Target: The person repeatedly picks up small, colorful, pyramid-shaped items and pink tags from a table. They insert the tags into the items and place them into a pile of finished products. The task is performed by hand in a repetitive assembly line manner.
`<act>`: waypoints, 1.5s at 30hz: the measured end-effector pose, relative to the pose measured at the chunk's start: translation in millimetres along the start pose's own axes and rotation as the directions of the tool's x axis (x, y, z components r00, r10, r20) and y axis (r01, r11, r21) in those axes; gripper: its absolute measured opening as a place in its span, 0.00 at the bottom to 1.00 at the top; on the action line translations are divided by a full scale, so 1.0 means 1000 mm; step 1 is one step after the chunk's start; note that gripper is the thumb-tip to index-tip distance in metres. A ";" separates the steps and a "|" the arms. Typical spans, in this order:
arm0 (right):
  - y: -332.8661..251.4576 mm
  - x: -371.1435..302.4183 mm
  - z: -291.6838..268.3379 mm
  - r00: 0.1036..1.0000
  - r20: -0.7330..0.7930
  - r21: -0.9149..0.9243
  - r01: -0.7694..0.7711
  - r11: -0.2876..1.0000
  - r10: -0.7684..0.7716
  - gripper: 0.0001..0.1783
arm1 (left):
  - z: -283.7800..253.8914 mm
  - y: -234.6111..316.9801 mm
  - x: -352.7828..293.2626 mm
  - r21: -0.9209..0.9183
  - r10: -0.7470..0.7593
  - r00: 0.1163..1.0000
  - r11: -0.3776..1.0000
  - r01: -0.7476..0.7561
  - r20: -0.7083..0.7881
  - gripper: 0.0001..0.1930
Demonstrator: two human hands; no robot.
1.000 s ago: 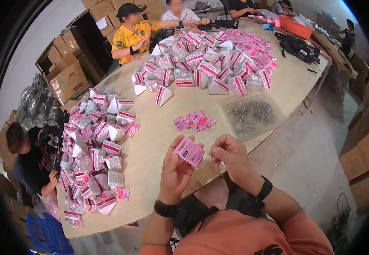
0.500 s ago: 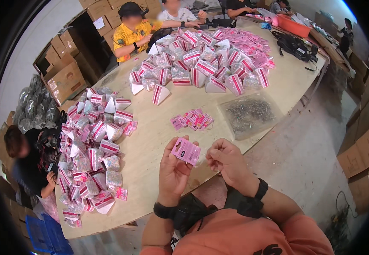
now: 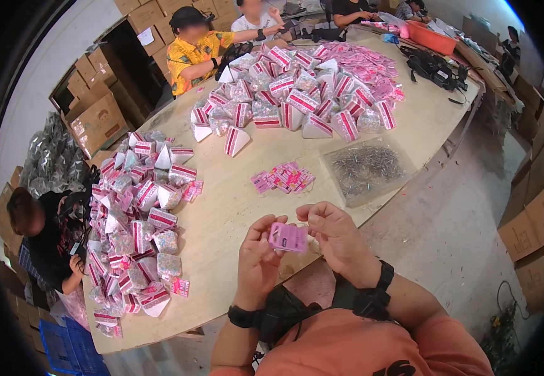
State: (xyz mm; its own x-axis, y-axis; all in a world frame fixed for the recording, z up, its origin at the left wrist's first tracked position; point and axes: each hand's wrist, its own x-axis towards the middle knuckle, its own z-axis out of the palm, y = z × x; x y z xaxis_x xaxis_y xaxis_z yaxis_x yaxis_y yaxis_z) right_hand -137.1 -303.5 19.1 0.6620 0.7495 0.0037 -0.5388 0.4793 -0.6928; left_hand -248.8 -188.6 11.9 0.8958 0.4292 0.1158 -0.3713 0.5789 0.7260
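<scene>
My left hand point(image 3: 257, 257) grips a small pink hang-hole card point(image 3: 289, 238) by its left side, above the table's near edge. The card is tilted, its printed face turned up. Close against the card's right end, my right hand point(image 3: 342, 243) is closed with thumb and forefinger together; whatever is pinched there is too small to make out. A loose heap of small pink cards point(image 3: 284, 178) lies on the table beyond my hands. Right of that heap sits a shallow clear tray point(image 3: 342, 193) holding many thin metal pieces point(image 3: 372, 168).
A pale wooden table point(image 3: 222, 232) carries one mound of clear bags with pink-and-white headers point(image 3: 146, 225) on the left and another mound point(image 3: 303, 100) at the far side, by flat pink packets point(image 3: 362, 62). Co-workers sit left and far. Cardboard boxes point(image 3: 528, 238) stand right.
The card has tipped flatter and shifted slightly right and down in my left hand. My right hand has closed in on its right end. A far co-worker in yellow has reached an arm out.
</scene>
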 end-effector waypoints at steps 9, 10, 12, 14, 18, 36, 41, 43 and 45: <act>0.000 -0.003 0.007 0.999 0.025 -0.095 -0.035 0.995 0.037 0.04 | 0.018 0.006 0.000 0.890 0.348 0.921 0.342 -0.302 0.178 0.12; 0.002 -0.002 0.005 0.998 0.054 -0.105 -0.036 0.994 0.042 0.04 | 0.021 0.007 0.002 0.893 0.363 0.908 0.306 -0.329 0.210 0.10; 0.003 -0.003 0.004 0.997 0.063 -0.116 -0.047 0.992 0.054 0.04 | 0.026 0.008 0.005 0.895 0.388 0.880 0.231 -0.380 0.274 0.06; 0.001 -0.006 0.010 0.997 0.023 -0.116 -0.064 0.991 0.067 0.04 | 0.027 0.008 0.007 0.900 0.389 0.875 0.203 -0.386 0.288 0.04; 0.001 -0.004 0.005 0.994 0.073 -0.109 -0.077 0.991 0.085 0.03 | 0.028 0.009 0.008 0.890 0.403 0.863 0.203 -0.408 0.303 0.02; -0.005 -0.006 0.001 0.942 0.241 -0.200 -0.189 0.962 0.235 0.04 | 0.036 0.018 0.010 0.855 0.312 0.915 0.371 -0.364 0.254 0.17; -0.011 -0.008 0.002 0.896 0.249 -0.213 -0.320 0.923 0.368 0.05 | 0.026 0.036 0.009 0.888 0.016 0.930 0.290 -0.357 0.368 0.22; -0.008 -0.006 -0.002 0.879 0.272 -0.198 -0.347 0.917 0.392 0.05 | 0.026 0.040 0.009 0.892 -0.001 0.920 0.247 -0.379 0.392 0.22; -0.008 -0.006 -0.005 0.872 0.281 -0.197 -0.355 0.914 0.400 0.04 | 0.026 0.043 0.010 0.892 -0.024 0.915 0.235 -0.387 0.403 0.23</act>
State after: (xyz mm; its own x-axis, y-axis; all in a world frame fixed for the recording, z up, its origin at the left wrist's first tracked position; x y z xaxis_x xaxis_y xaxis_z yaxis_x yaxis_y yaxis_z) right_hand -134.1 -314.2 21.0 0.2156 0.9739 -0.0708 -0.6247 0.0818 -0.7766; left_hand -250.0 -177.5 62.2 0.9269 0.0996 0.3619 -0.2156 -0.6480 0.7304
